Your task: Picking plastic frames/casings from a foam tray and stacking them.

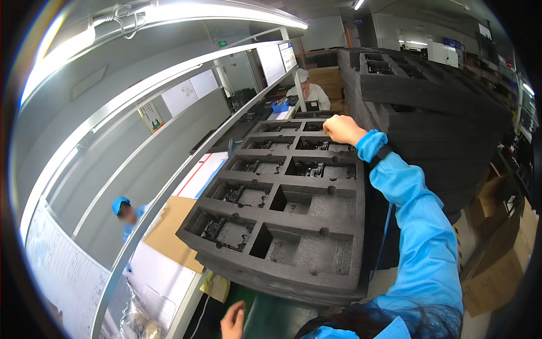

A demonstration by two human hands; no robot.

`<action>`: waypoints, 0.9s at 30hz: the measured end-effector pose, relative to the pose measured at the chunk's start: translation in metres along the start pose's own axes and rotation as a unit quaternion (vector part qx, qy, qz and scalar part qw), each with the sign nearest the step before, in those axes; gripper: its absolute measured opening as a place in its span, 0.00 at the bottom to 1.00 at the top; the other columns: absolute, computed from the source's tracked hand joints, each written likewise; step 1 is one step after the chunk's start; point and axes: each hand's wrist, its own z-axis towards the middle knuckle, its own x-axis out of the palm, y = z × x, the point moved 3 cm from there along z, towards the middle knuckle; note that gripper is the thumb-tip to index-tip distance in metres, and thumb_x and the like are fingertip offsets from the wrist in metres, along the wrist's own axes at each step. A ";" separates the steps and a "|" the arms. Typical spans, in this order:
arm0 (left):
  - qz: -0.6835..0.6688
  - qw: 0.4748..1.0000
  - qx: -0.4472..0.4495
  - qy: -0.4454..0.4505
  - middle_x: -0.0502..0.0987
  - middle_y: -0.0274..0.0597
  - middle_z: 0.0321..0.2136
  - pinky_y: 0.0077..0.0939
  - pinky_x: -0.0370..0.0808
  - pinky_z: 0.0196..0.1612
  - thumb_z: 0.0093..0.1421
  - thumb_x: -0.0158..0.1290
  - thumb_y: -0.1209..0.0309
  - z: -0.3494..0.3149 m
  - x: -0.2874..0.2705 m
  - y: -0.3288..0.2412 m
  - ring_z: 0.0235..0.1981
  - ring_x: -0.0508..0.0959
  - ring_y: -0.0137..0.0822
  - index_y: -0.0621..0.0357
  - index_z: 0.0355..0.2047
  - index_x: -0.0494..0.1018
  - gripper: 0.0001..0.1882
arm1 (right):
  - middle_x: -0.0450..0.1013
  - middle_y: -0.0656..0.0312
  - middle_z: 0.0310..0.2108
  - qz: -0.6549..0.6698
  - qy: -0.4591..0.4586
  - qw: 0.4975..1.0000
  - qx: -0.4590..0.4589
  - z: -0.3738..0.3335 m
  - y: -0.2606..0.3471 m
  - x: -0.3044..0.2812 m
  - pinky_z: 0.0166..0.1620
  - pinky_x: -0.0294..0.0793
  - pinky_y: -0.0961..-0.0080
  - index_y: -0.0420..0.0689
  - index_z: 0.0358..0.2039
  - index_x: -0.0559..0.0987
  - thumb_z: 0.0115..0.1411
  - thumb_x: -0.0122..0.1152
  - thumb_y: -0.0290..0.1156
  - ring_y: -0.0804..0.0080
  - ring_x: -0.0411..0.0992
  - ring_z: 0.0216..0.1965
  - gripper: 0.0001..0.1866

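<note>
Basically, snapshot as seen from the head view:
right hand: right hand (342,129) was curled into a loose fist at the far right edge of the foam tray (282,265), knuckles up; couldn't tell if anything was inside the fingers.
right arm: blue sleeve (420,226) ran up along the tray's right side, dark wrist strap (381,153) at the cuff with a coiled cord hanging below the arm.
left hand: left hand (232,321) sat low near the bottom edge, fingers open and loose, holding nothing, just short of the tray's near edge.
tray: dark grey foam, two columns of pockets, on top of a stack of the same trays, tilted slightly in view.
tray contents: left column and far pockets held black parts (223,230); two nearest right pockets looked bare.
right side: tall stack of foam trays (429,96) just beside the arm, cardboard boxes (497,265) further right.
left side: workbench with cardboard sheet (172,223), white frame rail above.
people: one in a blue cap (120,204) lower left, another in white (307,90) at the far end.
</note>
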 end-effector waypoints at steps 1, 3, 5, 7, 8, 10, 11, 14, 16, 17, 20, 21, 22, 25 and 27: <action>0.003 0.999 0.040 -0.010 0.78 0.47 0.43 0.25 0.71 0.50 0.66 0.46 0.70 0.004 -0.002 -0.033 0.46 0.77 0.36 0.65 0.49 0.72 0.15 | 0.78 0.54 0.29 -0.018 0.093 0.995 0.009 0.009 -0.001 0.009 0.39 0.76 0.63 0.45 0.31 0.82 0.48 0.62 0.32 0.55 0.77 0.35 0.09; 0.027 0.993 0.113 -0.021 0.78 0.47 0.43 0.26 0.70 0.51 0.65 0.47 0.72 0.013 -0.002 -0.080 0.47 0.77 0.37 0.65 0.47 0.73 0.14 | 0.79 0.52 0.31 -0.060 0.196 0.978 0.020 0.019 0.010 0.016 0.41 0.77 0.63 0.42 0.34 0.82 0.46 0.70 0.39 0.55 0.78 0.38 0.17; 0.081 0.978 0.191 -0.011 0.78 0.47 0.43 0.29 0.71 0.50 0.61 0.49 0.73 0.022 0.004 -0.098 0.46 0.76 0.41 0.64 0.43 0.75 0.12 | 0.78 0.50 0.33 -0.096 0.196 0.976 -0.005 0.021 0.015 0.021 0.42 0.77 0.63 0.40 0.35 0.82 0.46 0.71 0.40 0.54 0.77 0.38 0.19; 0.136 0.952 0.273 -0.014 0.77 0.47 0.42 0.31 0.72 0.46 0.56 0.52 0.77 0.034 0.014 -0.108 0.43 0.77 0.45 0.62 0.40 0.76 0.11 | 0.78 0.47 0.36 -0.114 0.223 0.968 -0.002 0.021 0.020 0.027 0.44 0.77 0.62 0.37 0.36 0.81 0.46 0.72 0.41 0.51 0.77 0.40 0.22; 0.152 0.937 0.313 -0.026 0.78 0.47 0.39 0.31 0.73 0.45 0.55 0.53 0.80 0.038 0.023 -0.118 0.41 0.77 0.45 0.61 0.41 0.75 0.12 | 0.77 0.47 0.38 -0.107 0.245 0.964 0.003 0.020 0.018 0.027 0.45 0.76 0.62 0.36 0.37 0.81 0.49 0.70 0.42 0.51 0.76 0.42 0.22; 0.151 0.944 0.290 -0.041 0.74 0.48 0.43 0.36 0.69 0.49 0.54 0.55 0.78 0.043 0.038 -0.118 0.46 0.73 0.47 0.61 0.39 0.75 0.11 | 0.77 0.46 0.39 -0.057 0.280 0.958 0.035 0.021 -0.004 0.026 0.46 0.75 0.61 0.35 0.38 0.80 0.51 0.66 0.42 0.50 0.75 0.43 0.22; 0.195 0.925 0.320 -0.068 0.72 0.48 0.47 0.39 0.66 0.53 0.53 0.56 0.75 0.043 0.043 -0.119 0.50 0.70 0.49 0.60 0.40 0.74 0.13 | 0.77 0.46 0.40 -0.009 0.311 0.949 0.059 0.022 -0.012 0.028 0.48 0.74 0.61 0.34 0.38 0.80 0.54 0.62 0.42 0.50 0.75 0.44 0.22; 0.216 0.891 0.384 -0.110 0.66 0.51 0.55 0.49 0.54 0.62 0.58 0.52 0.62 0.044 0.062 -0.132 0.60 0.61 0.53 0.59 0.47 0.70 0.20 | 0.77 0.46 0.40 -0.006 0.257 0.966 0.034 0.021 -0.014 0.039 0.47 0.74 0.61 0.34 0.38 0.80 0.52 0.62 0.38 0.49 0.75 0.44 0.19; 0.241 0.898 0.362 -0.071 0.65 0.47 0.56 0.54 0.44 0.65 0.61 0.46 0.52 0.050 0.072 -0.129 0.61 0.60 0.49 0.57 0.52 0.68 0.26 | 0.77 0.45 0.39 -0.018 0.159 0.984 0.078 0.015 0.006 0.051 0.45 0.75 0.59 0.35 0.34 0.81 0.48 0.61 0.28 0.50 0.75 0.44 0.13; 0.264 0.888 0.366 -0.083 0.66 0.45 0.55 0.54 0.42 0.66 0.61 0.44 0.51 0.053 0.076 -0.123 0.61 0.60 0.48 0.55 0.52 0.68 0.26 | 0.77 0.45 0.38 -0.061 0.101 0.990 0.077 0.011 0.012 0.056 0.44 0.76 0.58 0.36 0.33 0.82 0.47 0.62 0.27 0.48 0.75 0.43 0.12; 0.287 0.877 0.374 -0.093 0.67 0.41 0.53 0.53 0.40 0.66 0.61 0.41 0.50 0.057 0.083 -0.116 0.60 0.61 0.45 0.53 0.51 0.69 0.26 | 0.76 0.44 0.38 -0.099 0.080 0.990 0.061 0.009 0.002 0.058 0.44 0.77 0.59 0.36 0.32 0.82 0.47 0.61 0.24 0.46 0.74 0.42 0.10; 0.290 0.875 0.377 -0.096 0.68 0.40 0.51 0.53 0.40 0.66 0.61 0.41 0.50 0.057 0.084 -0.116 0.60 0.61 0.45 0.52 0.51 0.69 0.25 | 0.76 0.45 0.37 -0.114 0.061 0.990 0.053 0.007 0.000 0.058 0.44 0.77 0.59 0.36 0.32 0.81 0.48 0.61 0.24 0.47 0.74 0.42 0.10; 0.289 0.876 0.374 -0.096 0.68 0.40 0.51 0.53 0.40 0.66 0.61 0.41 0.50 0.058 0.085 -0.115 0.60 0.61 0.45 0.52 0.51 0.69 0.25 | 0.76 0.45 0.37 -0.126 0.044 0.990 0.041 0.007 0.003 0.058 0.44 0.77 0.59 0.36 0.32 0.81 0.48 0.61 0.23 0.47 0.75 0.42 0.09; 0.279 0.874 0.383 -0.105 0.68 0.39 0.49 0.52 0.40 0.66 0.61 0.42 0.51 0.059 0.082 -0.114 0.59 0.61 0.44 0.51 0.50 0.70 0.24 | 0.76 0.46 0.38 -0.112 0.084 0.989 0.046 0.012 0.007 0.051 0.43 0.78 0.60 0.35 0.34 0.79 0.50 0.59 0.22 0.50 0.77 0.42 0.10; 0.282 0.876 0.378 -0.105 0.67 0.39 0.49 0.52 0.40 0.66 0.61 0.43 0.51 0.057 0.079 -0.111 0.59 0.61 0.44 0.50 0.50 0.70 0.24 | 0.76 0.46 0.38 -0.082 0.087 0.991 0.055 0.019 0.022 0.042 0.43 0.78 0.60 0.34 0.35 0.79 0.51 0.58 0.22 0.51 0.77 0.42 0.11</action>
